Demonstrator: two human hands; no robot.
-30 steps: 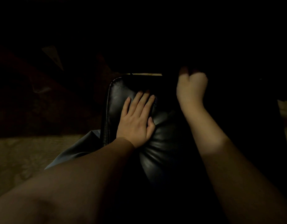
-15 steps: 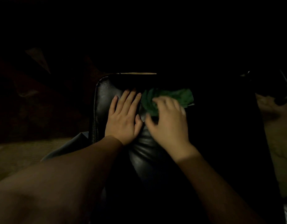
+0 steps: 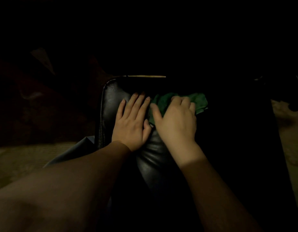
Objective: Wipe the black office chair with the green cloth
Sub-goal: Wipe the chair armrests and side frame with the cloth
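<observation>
The black office chair point(image 3: 111, 104) fills the middle of the head view, its shiny leather padding lit only near my hands. My left hand point(image 3: 133, 121) rests flat on the padding, fingers straight and pointing away from me. Just to its right, my right hand point(image 3: 176, 123) lies on the bunched green cloth point(image 3: 199, 101), fingers bent over it and thumb spread to the left. The cloth sticks out beyond my fingertips and to the right. The chair's right part is lost in darkness.
The room is very dark. A pale patterned floor point(image 3: 19, 159) shows at the lower left and again at the right point(image 3: 289, 131). A grey-blue surface point(image 3: 74, 149) pokes out beside the chair's left edge. A dark object point(image 3: 295, 106) sits at the far right.
One second ago my right hand was raised in a fist beyond the chair. It then came down with the green cloth onto the padding beside my left hand, and its fingers now bend more.
</observation>
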